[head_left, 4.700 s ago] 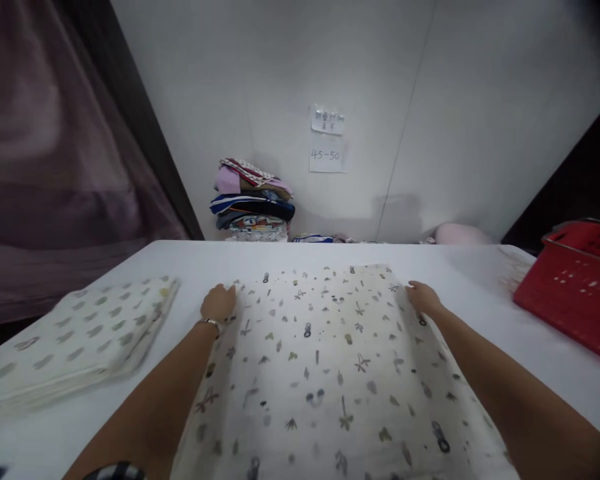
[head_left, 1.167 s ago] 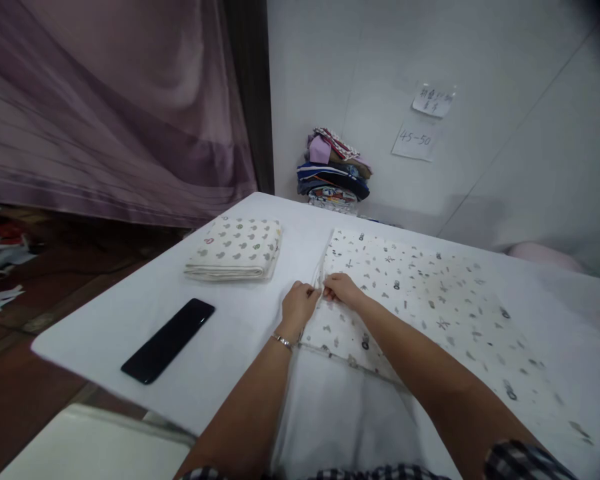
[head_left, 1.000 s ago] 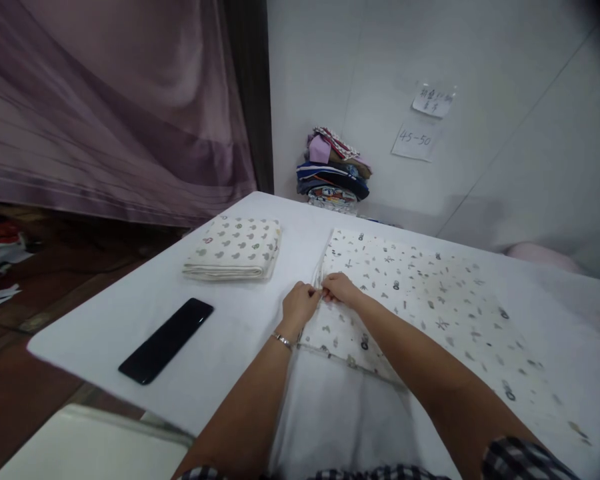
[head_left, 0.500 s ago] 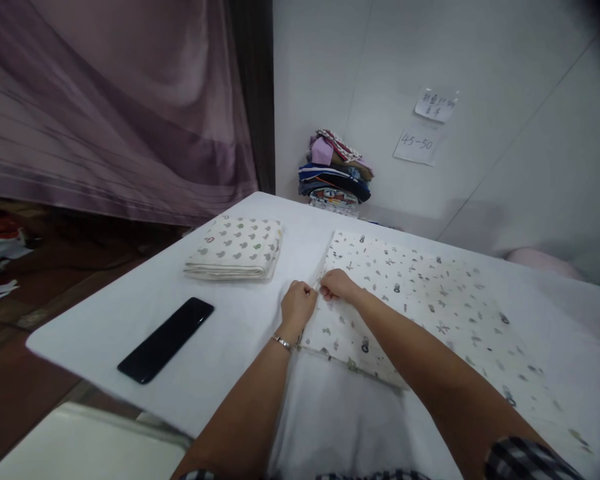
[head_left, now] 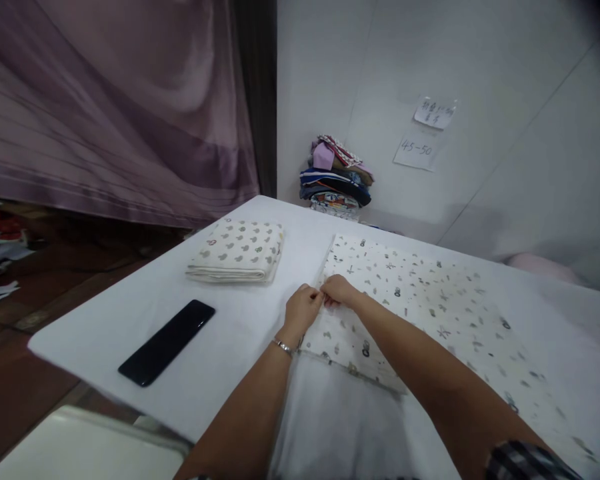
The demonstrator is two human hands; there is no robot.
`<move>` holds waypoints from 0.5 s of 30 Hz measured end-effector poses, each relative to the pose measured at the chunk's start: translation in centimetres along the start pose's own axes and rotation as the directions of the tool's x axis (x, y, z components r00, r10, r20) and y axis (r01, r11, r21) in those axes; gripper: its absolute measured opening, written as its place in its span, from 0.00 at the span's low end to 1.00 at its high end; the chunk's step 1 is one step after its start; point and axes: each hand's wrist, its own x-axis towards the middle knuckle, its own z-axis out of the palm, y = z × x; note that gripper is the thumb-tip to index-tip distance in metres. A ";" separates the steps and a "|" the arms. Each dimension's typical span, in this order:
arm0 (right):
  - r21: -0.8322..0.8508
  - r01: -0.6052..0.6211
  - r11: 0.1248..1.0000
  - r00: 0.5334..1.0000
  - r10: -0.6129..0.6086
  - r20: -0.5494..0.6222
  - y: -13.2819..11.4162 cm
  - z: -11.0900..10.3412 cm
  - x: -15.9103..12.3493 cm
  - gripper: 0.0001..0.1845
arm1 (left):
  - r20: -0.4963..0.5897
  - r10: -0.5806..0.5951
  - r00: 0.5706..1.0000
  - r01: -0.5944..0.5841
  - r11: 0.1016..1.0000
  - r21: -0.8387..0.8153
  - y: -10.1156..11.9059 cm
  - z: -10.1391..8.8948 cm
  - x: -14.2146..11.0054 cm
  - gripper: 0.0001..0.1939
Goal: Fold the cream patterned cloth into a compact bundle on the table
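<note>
A white printed cloth [head_left: 420,293] with small grey and green motifs lies spread in layers over the right part of the table. My left hand [head_left: 301,312], with a bracelet at the wrist, is closed at the cloth's left edge. Right beside it, my right hand [head_left: 339,291] pinches the same edge, its fingertips meeting those of the left. Both hands seem to grip the hem, though the fabric between the fingers is mostly hidden. Left of the hands sits a folded cream cloth [head_left: 237,250] with a grey leaf-like print.
A black phone [head_left: 167,341] lies on the white table [head_left: 240,347] at the left. Stacked folded clothes [head_left: 335,177] stand beyond the far edge, against the wall. Two paper notes [head_left: 415,152] hang there. A purple curtain [head_left: 130,113] hangs at left, above a pale stool-like surface [head_left: 85,447].
My left hand has shifted slightly right and turned towards the right hand, so the fingertips now meet at the cloth's edge. The view has tilted a little.
</note>
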 end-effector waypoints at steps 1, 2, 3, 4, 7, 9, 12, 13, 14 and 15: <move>0.012 -0.005 1.000 1.000 0.005 -0.005 0.2 -0.2 -0.2 0.13 | -0.013 -0.020 1.000 0.020 1.000 0.005 -0.1 -0.1 0.1 0.13; 0.024 -0.016 1.000 1.000 0.016 -0.008 0.4 -0.5 -0.5 0.12 | -0.034 -0.050 0.998 0.050 0.999 0.020 -0.2 -0.2 0.2 0.13; 0.037 -0.023 0.999 1.000 0.024 -0.010 0.7 -0.7 -0.7 0.12 | -0.055 -0.081 0.995 0.083 0.996 0.043 -0.3 -0.4 0.2 0.13; 0.054 -0.018 0.998 1.000 0.018 -0.013 0.9 -1.0 -0.9 0.11 | -0.068 -0.107 0.992 0.112 0.991 0.068 -0.4 -0.4 0.3 0.12; 0.104 0.007 0.995 1.000 -0.005 -0.017 1.7 -1.4 -1.2 0.10 | -0.025 -0.141 0.990 0.143 0.982 0.124 -0.7 -0.5 0.3 0.11; 0.127 0.016 0.992 1.000 -0.014 -0.017 2.0 -1.5 -1.1 0.10 | 0.012 -0.142 0.990 0.139 0.979 0.148 -0.7 -0.4 0.3 0.12; 0.145 0.017 0.989 1.000 -0.015 -0.013 2.2 -1.4 -0.9 0.10 | 0.013 -0.157 0.988 0.152 0.971 0.187 -0.6 -0.2 0.3 0.13; 0.148 0.017 0.989 1.000 -0.015 -0.013 2.2 -1.3 -0.9 0.10 | 0.010 -0.162 0.987 0.156 0.966 0.207 -0.5 -0.1 0.3 0.14; 0.150 0.016 0.989 1.000 -0.014 -0.013 2.2 -1.3 -0.9 0.09 | 0.010 -0.163 0.987 0.156 0.961 0.230 -0.5 0.0 0.3 0.14; 0.149 0.016 0.989 1.000 -0.014 -0.013 2.1 -1.3 -0.8 0.09 | 0.013 -0.160 0.987 0.152 0.956 0.251 -0.4 0.1 0.3 0.14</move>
